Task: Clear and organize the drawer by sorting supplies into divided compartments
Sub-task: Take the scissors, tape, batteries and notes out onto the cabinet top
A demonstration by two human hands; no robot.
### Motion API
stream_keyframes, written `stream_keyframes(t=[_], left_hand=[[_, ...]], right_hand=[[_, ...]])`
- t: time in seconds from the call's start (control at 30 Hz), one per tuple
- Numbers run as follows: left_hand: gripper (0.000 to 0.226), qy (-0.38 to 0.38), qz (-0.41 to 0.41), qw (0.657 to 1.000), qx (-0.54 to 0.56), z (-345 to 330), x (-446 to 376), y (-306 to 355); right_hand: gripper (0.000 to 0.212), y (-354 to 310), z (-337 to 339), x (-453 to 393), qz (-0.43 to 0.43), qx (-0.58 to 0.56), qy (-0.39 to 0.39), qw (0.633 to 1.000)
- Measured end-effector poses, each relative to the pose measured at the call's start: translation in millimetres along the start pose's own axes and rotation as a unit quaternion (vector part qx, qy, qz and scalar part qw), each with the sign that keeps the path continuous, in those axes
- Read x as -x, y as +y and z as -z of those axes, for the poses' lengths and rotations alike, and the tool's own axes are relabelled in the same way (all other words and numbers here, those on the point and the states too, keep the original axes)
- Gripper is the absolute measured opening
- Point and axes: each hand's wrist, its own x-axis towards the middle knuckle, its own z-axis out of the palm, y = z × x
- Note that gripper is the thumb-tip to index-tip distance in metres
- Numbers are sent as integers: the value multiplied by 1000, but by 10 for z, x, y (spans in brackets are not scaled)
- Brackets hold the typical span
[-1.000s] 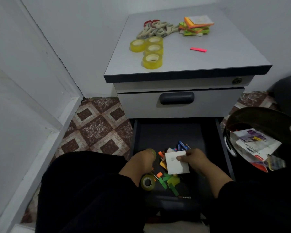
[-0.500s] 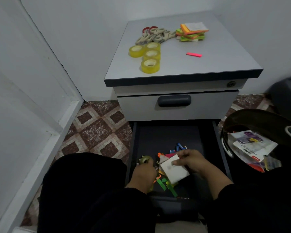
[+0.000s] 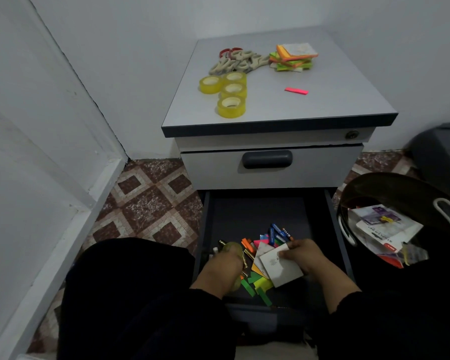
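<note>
The dark bottom drawer (image 3: 244, 211) stands pulled open below me. In its near half lie coloured paper strips (image 3: 257, 284), orange and blue pens (image 3: 277, 233) and other small supplies. My left hand (image 3: 225, 266) is inside the drawer at its left, fingers curled round a yellow tape roll (image 3: 232, 247) that it mostly hides. My right hand (image 3: 303, 255) pinches a white square note pad (image 3: 281, 268) above the strips. On the cabinet top (image 3: 335, 81) sit several yellow tape rolls (image 3: 231, 106), a heap of scissors (image 3: 234, 62), a stack of coloured sticky notes (image 3: 294, 57) and one pink strip (image 3: 296, 90).
The upper drawer (image 3: 266, 159) is closed. A dark round basket (image 3: 369, 183) holding booklets and packets stands at the right, close to the drawer's side. A white wall and door frame run along the left, over patterned floor tiles (image 3: 146, 201). My dark-clothed knees flank the drawer.
My left hand has closed over the tape roll that lay by my wrist and shifted a little toward me. The white pad in my right hand has tilted and dropped lower over the strips.
</note>
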Motion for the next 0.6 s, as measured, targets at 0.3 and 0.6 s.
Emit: stream_keyframes(t=[0.3,0.6], left_hand=[[26,154,1,973,170,502,-61,-60],[16,405,-123,849,315,1396,296,-66]], right_hand=[[14,-312,89,154,67,-157,12,985],[15,-1074,263,730,230,-262,15,937]])
